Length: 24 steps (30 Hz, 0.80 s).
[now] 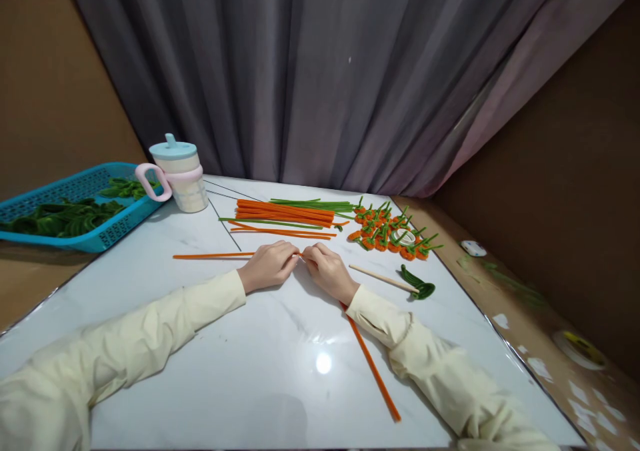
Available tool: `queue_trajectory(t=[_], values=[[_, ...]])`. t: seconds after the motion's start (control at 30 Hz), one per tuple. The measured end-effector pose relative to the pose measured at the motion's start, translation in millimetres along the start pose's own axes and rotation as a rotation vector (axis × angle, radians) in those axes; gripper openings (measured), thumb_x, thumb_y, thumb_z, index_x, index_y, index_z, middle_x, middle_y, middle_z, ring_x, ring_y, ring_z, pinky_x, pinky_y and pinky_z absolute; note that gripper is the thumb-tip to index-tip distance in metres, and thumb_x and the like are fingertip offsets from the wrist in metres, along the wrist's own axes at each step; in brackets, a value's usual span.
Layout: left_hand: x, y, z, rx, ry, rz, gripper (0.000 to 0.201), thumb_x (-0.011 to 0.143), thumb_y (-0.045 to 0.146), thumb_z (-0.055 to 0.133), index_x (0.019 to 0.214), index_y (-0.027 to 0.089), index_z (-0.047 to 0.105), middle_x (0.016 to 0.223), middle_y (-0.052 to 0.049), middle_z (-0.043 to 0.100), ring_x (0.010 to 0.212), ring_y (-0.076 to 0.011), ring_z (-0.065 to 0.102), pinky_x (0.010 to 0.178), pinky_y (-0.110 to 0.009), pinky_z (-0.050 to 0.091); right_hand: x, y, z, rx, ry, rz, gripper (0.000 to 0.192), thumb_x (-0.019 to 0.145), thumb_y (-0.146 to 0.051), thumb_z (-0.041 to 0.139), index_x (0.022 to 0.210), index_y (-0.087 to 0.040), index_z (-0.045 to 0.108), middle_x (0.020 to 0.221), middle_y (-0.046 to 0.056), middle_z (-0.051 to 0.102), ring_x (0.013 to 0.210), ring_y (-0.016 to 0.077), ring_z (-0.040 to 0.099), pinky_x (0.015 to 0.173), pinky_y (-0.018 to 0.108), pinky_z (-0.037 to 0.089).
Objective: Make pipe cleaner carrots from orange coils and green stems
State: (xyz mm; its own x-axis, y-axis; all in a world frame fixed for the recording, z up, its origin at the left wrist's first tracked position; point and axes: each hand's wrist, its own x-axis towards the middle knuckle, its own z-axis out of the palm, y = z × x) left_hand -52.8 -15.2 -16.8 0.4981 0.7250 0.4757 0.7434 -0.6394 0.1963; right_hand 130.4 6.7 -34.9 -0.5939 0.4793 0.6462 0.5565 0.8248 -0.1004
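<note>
My left hand (270, 265) and my right hand (330, 271) meet over the middle of the white table, fingers closed in a pinch. Between the fingertips a short bit of orange pipe cleaner shows. From my left hand an orange pipe cleaner (210, 256) runs out straight to the left. Another orange length (375, 364) emerges below my right wrist and slants toward the front edge; whether the two are joined is hidden by my fingers. Beyond my hands lies a bundle of orange pipe cleaners (285, 212), with green pipe cleaners (320, 206) behind it.
Right of the bundle sit several small orange shapes with green stems (383, 231) and a white ring (404, 237). A wooden stick (383, 278) touches a dark green coil (423, 289). At left stand a lidded cup (187, 184) and a blue basket (90, 241) holding green pieces.
</note>
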Motion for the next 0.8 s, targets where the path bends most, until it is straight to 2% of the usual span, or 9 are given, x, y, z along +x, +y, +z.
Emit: queue_trajectory(t=[0.23, 0.33, 0.47, 0.6, 0.8], values=[[-0.7, -3.3, 3.5, 0.013, 0.017, 0.026, 0.018, 0.089, 0.017, 0.038, 0.090, 0.017, 0.057, 0.081, -0.006, 0.064, 0.079, -0.0192, 0.060, 0.069, -0.029, 0.046, 2.5, -0.4, -4.8, -0.041, -0.013, 0.044, 0.017, 0.091, -0.016, 0.043, 0.104, -0.014, 0.054, 0.084, 0.008, 0.058, 0.080, 0.0183, 0.054, 0.069, 0.026, 0.045], [-0.8, -3.6, 3.8, 0.017, 0.032, 0.037, 0.019, 0.088, 0.016, 0.038, 0.090, 0.016, 0.057, 0.081, -0.006, 0.063, 0.079, -0.0192, 0.059, 0.068, -0.029, 0.045, 4.4, -2.3, -7.2, -0.081, -0.045, 0.028, 0.014, 0.091, -0.021, 0.046, 0.092, -0.015, 0.058, 0.078, 0.007, 0.059, 0.079, 0.0196, 0.051, 0.069, 0.028, 0.042], [-0.8, -3.7, 3.2, 0.026, 0.056, 0.063, 0.020, 0.087, 0.015, 0.039, 0.089, 0.016, 0.059, 0.078, -0.006, 0.061, 0.077, -0.0189, 0.056, 0.068, -0.029, 0.043, 5.4, -2.0, -6.0, -0.133, -0.084, -0.004, 0.022, 0.092, -0.022, 0.047, 0.076, -0.016, 0.059, 0.072, 0.005, 0.058, 0.074, 0.0189, 0.047, 0.067, 0.028, 0.037], [0.1, -5.2, 2.4, 0.048, 0.087, 0.096, 0.022, 0.086, 0.013, 0.039, 0.085, 0.016, 0.062, 0.074, -0.006, 0.059, 0.075, -0.0199, 0.051, 0.070, -0.032, 0.040, 4.3, -0.7, -3.4, -0.174, -0.106, -0.044, 0.025, 0.092, -0.020, 0.046, 0.072, -0.015, 0.060, 0.067, 0.005, 0.056, 0.070, 0.0181, 0.045, 0.066, 0.028, 0.034], [0.8, -5.6, 2.1, 0.071, 0.135, 0.134, 0.022, 0.086, 0.013, 0.043, 0.085, 0.016, 0.065, 0.080, -0.007, 0.060, 0.082, -0.0222, 0.049, 0.075, -0.038, 0.034, 3.5, -1.9, -4.0, -0.209, -0.134, -0.157, 0.029, 0.094, -0.019, 0.043, 0.070, -0.015, 0.058, 0.064, 0.005, 0.055, 0.067, 0.0176, 0.043, 0.064, 0.029, 0.030]])
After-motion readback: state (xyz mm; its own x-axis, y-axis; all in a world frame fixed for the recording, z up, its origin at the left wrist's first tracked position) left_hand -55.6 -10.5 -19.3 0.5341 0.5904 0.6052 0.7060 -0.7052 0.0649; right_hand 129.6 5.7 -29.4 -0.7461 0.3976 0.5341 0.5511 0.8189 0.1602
